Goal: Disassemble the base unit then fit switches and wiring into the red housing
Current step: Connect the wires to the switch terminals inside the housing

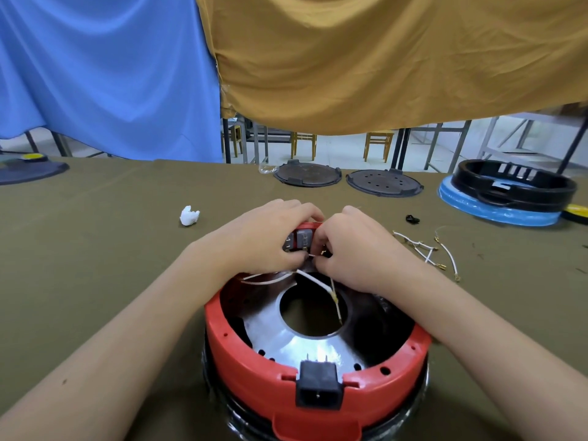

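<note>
The red housing [254,364] stands upturned in front of me, with a shiny metal plate [286,335] inside and a black power socket [319,388] at its near rim. At the far rim my left hand [264,237] grips a red switch block [300,238] with grey switch backs. My right hand [350,249] pinches a white wire [313,278] at the block's terminals. White wires run from there down over the plate's central hole.
Loose white wires [426,249] with terminals lie to the right, by a small black part [412,219]. Two dark round plates [307,175] [384,183] sit at the back. A black ring [512,183] rests on a blue base at far right. A white wad [189,215] lies left.
</note>
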Demonstrator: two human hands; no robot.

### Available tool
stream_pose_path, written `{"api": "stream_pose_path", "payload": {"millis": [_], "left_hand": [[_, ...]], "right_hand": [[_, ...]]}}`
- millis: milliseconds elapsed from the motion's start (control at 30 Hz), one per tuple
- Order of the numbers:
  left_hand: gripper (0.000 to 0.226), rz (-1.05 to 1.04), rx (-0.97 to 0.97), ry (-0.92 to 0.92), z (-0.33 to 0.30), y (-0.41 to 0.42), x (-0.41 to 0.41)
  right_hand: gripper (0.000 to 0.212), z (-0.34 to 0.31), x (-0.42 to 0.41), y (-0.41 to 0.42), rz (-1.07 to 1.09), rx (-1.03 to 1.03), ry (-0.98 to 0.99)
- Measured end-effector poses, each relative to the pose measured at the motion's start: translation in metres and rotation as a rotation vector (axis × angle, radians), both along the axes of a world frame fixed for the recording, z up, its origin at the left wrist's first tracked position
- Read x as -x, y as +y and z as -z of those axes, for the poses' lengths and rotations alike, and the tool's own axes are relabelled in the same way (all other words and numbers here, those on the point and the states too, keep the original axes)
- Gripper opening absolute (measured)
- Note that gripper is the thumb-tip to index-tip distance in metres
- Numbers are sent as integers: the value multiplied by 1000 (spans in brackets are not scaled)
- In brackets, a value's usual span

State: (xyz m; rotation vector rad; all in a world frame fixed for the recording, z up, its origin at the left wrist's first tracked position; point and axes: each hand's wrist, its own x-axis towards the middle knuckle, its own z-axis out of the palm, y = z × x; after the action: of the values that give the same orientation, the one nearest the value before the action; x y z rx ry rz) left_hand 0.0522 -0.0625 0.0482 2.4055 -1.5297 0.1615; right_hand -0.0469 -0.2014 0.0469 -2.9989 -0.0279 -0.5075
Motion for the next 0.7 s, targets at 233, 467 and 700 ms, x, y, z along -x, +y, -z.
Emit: {"api": "stream_pose_path", "payload": {"millis": [233,467,700], "left_hand": [[53,6,-22,84,-4,2,5],[51,-11,-61,86,-9,7,8],[45,-7,-37,109,-12,19,11]], "right_hand": [[21,-1,2,1,-9,-21,13],[14,-2,4,2,-31,-51,42],[6,-3,7,2,-128,-14,77]]}}
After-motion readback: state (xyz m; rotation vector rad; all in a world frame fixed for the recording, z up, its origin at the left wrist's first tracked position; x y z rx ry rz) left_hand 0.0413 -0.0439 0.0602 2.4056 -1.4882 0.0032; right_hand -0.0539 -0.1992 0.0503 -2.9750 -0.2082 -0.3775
